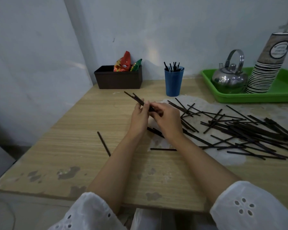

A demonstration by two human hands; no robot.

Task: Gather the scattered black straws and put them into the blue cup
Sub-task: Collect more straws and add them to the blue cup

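Note:
A blue cup (173, 83) stands upright at the back of the table with several black straws sticking out of it. My left hand (139, 119) and my right hand (167, 119) meet above the table's middle, both closed around a small bundle of black straws (134, 98) that points up and to the left. A large scattered pile of black straws (239, 130) lies to the right of my hands. One lone straw (104, 143) lies at the left, another (163, 149) beside my right forearm.
A dark brown box (118, 80) with snack packets stands at the back left by the wall. At the back right, a green tray (286, 90) holds a metal kettle (229, 77) and a leaning stack of paper cups (266, 67). The wooden table's (73, 130) front edge is chipped.

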